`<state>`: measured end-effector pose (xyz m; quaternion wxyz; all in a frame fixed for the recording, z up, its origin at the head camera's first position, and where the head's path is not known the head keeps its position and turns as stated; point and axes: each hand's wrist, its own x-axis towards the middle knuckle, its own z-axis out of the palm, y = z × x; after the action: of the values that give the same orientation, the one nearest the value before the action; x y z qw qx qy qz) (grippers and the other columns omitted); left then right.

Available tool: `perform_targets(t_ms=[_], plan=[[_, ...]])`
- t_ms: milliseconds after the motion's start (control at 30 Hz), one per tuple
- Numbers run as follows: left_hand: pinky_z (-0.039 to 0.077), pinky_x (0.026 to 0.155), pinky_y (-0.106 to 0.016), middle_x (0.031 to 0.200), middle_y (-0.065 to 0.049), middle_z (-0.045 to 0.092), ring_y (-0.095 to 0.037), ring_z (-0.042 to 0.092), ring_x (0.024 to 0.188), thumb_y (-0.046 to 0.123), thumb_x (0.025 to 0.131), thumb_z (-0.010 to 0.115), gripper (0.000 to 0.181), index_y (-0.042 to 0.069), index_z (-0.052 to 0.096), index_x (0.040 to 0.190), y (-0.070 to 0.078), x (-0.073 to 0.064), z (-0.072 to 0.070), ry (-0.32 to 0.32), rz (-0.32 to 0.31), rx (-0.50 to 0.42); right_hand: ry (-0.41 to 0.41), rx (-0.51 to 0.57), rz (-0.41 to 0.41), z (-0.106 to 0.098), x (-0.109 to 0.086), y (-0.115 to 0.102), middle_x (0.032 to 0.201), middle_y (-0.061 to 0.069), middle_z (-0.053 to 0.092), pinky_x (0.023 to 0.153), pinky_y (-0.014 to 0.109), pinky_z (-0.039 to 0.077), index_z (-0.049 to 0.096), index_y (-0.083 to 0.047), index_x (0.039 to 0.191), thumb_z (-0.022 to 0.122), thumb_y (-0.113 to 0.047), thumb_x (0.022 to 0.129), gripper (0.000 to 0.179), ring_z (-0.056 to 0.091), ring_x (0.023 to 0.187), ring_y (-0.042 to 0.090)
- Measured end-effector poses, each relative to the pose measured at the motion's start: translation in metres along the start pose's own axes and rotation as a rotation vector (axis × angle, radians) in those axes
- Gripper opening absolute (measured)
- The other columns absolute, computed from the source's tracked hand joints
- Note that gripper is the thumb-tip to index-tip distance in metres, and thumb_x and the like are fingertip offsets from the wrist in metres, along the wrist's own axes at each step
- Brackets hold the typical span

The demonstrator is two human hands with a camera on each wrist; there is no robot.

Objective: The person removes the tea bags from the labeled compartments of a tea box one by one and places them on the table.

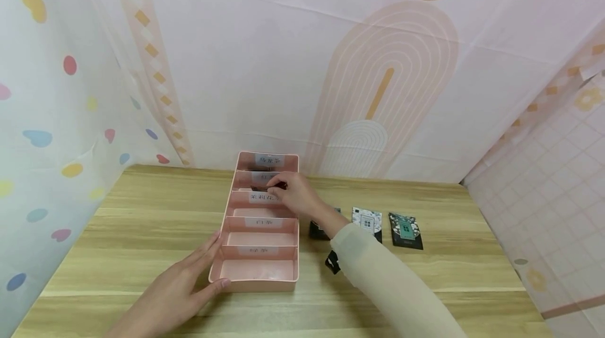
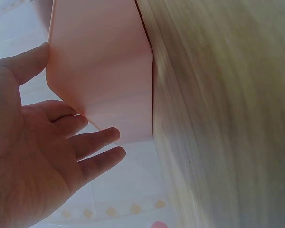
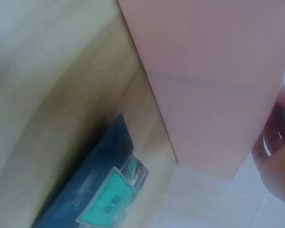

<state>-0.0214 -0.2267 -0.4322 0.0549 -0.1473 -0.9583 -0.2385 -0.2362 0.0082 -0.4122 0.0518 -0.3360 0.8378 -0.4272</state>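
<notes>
A long pink divided box [image 1: 252, 285] stands on the table, a white label with Chinese characters in each compartment. My left hand [image 1: 181, 285] is at its near left corner, thumb at the front rim and fingers along the left side; the left wrist view shows these fingers loosely extended against the pink wall [image 2: 99, 57]. Over the second compartment from the back, my right hand [image 1: 298, 193] pinches a dark tea sachet [image 1: 259, 188], mostly hidden by the fingers and the box. Another dark sachet [image 1: 260, 167] lies in the rearmost compartment.
Right of the box lie a green and black sachet [image 1: 405, 230], a white and black one [image 1: 367, 220] and a dark one [image 1: 317, 230] partly behind the right forearm. Another black sachet [image 1: 333, 262] shows beside the sleeve. A patterned cloth [image 1: 264, 65] hangs behind the table.
</notes>
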Motion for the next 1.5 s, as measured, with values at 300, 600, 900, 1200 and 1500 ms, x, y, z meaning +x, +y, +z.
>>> perform_targets(t_ms=[300,600,900,1200,1500], plan=[[0.051,0.102,-0.056,0.165,-0.010,0.041,-0.036,0.057,0.136,0.048,0.099,0.072,0.078,0.004,0.046,0.158,0.000,0.001,0.000,-0.011,-0.014,-0.006,0.041,-0.039,-0.046,-0.012,-0.002,-0.006,0.108,0.010,0.075,0.075,0.022,0.052,0.078,-0.002,0.106,0.072,-0.003,0.099,0.009,0.064,0.089,0.016],[0.050,0.103,-0.057,0.166,-0.010,0.040,-0.036,0.056,0.137,0.046,0.099,0.072,0.077,0.004,0.045,0.158,0.000,0.003,-0.001,-0.014,-0.022,-0.010,0.076,-0.059,-0.077,-0.025,-0.002,-0.016,0.109,0.010,0.076,0.085,0.026,0.056,0.078,-0.001,0.105,0.072,-0.003,0.099,0.009,0.069,0.100,0.020],[0.049,0.104,-0.057,0.165,-0.013,0.041,-0.037,0.055,0.137,0.046,0.099,0.073,0.078,0.003,0.046,0.157,0.002,0.005,0.001,-0.008,-0.013,-0.012,0.135,-0.028,-0.109,-0.034,-0.004,-0.022,0.104,0.010,0.076,0.080,0.026,0.055,0.078,-0.001,0.102,0.075,-0.003,0.097,0.006,0.069,0.096,0.021],[0.050,0.104,-0.057,0.165,-0.012,0.040,-0.037,0.055,0.137,0.047,0.099,0.072,0.078,0.003,0.046,0.157,0.002,0.005,0.000,-0.011,-0.021,-0.009,0.167,-0.026,-0.128,-0.049,-0.007,-0.028,0.107,0.011,0.077,0.069,0.026,0.052,0.079,-0.003,0.101,0.075,-0.005,0.097,0.006,0.065,0.079,0.018],[0.050,0.103,-0.057,0.165,-0.011,0.040,-0.037,0.056,0.137,0.048,0.099,0.072,0.077,0.003,0.047,0.157,0.002,0.005,0.000,-0.011,-0.030,-0.010,0.176,-0.019,-0.128,-0.065,-0.013,-0.035,0.106,0.011,0.077,0.064,0.027,0.053,0.078,-0.002,0.102,0.076,-0.006,0.096,0.007,0.062,0.072,0.014]])
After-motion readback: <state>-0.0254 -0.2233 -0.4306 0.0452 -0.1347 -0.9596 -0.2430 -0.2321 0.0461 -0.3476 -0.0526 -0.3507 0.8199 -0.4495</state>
